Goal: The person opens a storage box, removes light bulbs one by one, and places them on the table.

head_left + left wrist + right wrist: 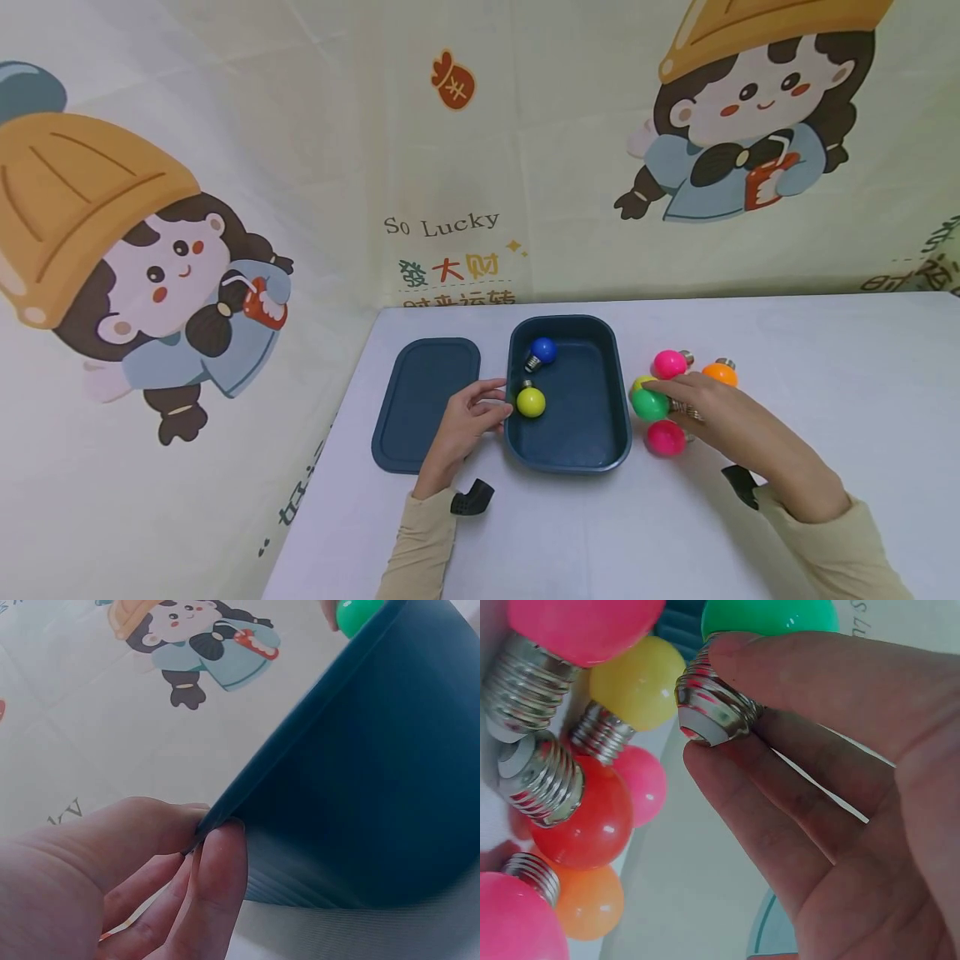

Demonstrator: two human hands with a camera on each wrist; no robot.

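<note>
Right hand (712, 412) pinches the green bulb (649, 405) by its silver screw base, thumb and fingers curled round the metal thread; right wrist view shows the base (714, 705) clamped between thumb and fingertips, green globe (769, 616) pointing away. Green bulb sits just right of the dark blue tray (619, 392), near its right wall, low over the white table (825, 392); can't tell if it touches the table.

Left hand (468, 421) grips the tray's left rim, fingers curled onto the edge; left wrist view shows thumb and finger (217, 877) pinching the rim (300, 727), tray wall filling the frame.

Inside the tray: 1 blue bulb (542, 352) at the far left corner, 1 yellow bulb (531, 402) by the left wall, close to the left fingertips; the 2 are apart.

Loose bulbs on the table right of the tray, clustered round the right hand: pink bulb (669, 364) at the back, orange bulb (721, 372) beside it to the right, another pink bulb (665, 437) in front, a yellow-green one (640, 383) peeking behind the green bulb. Right wrist view also shows a red bulb (585, 821) in the cluster.

Tray lid (426, 400), same dark blue, lies flat left of the tray, just beside the left hand.

Cartoon-print backdrop (225, 208) behind and to the left of the table
</note>
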